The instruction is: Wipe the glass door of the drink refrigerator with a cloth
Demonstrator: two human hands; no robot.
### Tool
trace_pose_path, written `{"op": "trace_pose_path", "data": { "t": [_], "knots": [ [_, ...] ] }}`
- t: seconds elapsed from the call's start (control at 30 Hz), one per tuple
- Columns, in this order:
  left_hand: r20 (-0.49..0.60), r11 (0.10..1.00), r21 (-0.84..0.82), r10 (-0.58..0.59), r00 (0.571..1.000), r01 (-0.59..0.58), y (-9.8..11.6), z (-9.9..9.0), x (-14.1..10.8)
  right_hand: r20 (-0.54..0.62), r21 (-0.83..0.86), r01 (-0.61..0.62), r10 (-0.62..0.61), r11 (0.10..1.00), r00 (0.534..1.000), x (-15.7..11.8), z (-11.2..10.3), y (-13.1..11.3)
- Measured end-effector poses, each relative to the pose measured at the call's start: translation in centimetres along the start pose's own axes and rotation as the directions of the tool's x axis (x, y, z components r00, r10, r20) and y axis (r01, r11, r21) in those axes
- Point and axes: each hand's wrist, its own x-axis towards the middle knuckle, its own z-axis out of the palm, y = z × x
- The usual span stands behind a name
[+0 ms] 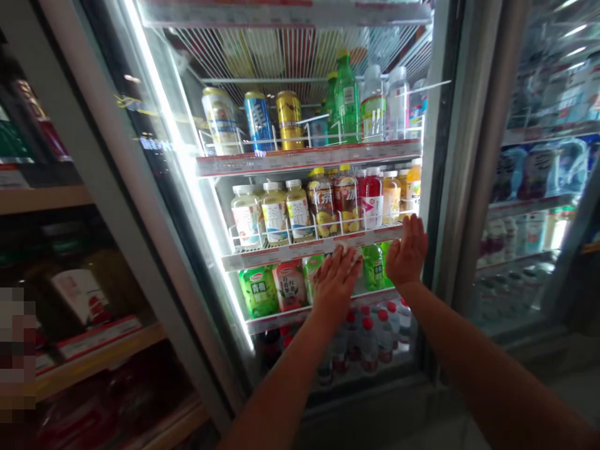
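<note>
Both hands reach toward a lit drinks cooler point(438, 187), at the height of its lower shelves. My left hand point(335, 278) lies with its fingers extended over a crumpled whitish cloth point(345, 250), pressing it in front of the shelf edge. Only a little of the cloth shows past the fingers. To the right, my right hand point(407, 253) is held up flat with nothing in it, close to the cooler's right side. Whether its palm touches the glass is hard to tell.
Bottles of tea point(300, 212) and juice point(372, 199) line the middle shelf. Cans point(289, 122) and a green bottle point(347, 97) stand above. Green pouches point(257, 292) sit below, over red-capped bottles point(368, 344). Another glass-fronted cooler point(525, 250) is on the right; wooden shelving point(107, 350) on the left.
</note>
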Motion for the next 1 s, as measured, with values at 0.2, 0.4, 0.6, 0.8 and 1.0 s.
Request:
{"op": "trace_pose_path", "data": {
  "t": [0.2,0.4,0.6,0.8,1.0],
  "knots": [
    [0.037,0.996,0.009,0.092,0.995,-0.092,-1.2,-0.5,-3.1,0.012,-0.010,-0.008,0.008,1.000,1.000,0.0,0.0,0.1],
    [-0.165,0.976,0.124,-0.156,0.974,0.178,-5.0,-3.5,-3.2,0.007,-0.009,0.005,-0.005,1.000,1.000,0.0,0.1,0.2],
    [-0.039,0.994,0.100,-0.047,0.998,0.051,-5.0,-4.2,-7.7,0.019,-0.018,-0.005,0.005,1.000,1.000,-0.1,0.1,0.3],
    [-0.256,0.949,0.186,-0.205,0.945,0.256,-9.8,-7.1,-3.5,0.008,-0.012,0.000,0.000,1.000,1.000,-0.2,0.1,0.1],
    [-0.204,0.946,0.176,-0.234,0.951,0.271,-8.9,-6.7,-9.8,-0.014,-0.017,0.086,-0.086,0.996,0.996,0.4,-0.4,1.0]
  ]
}}
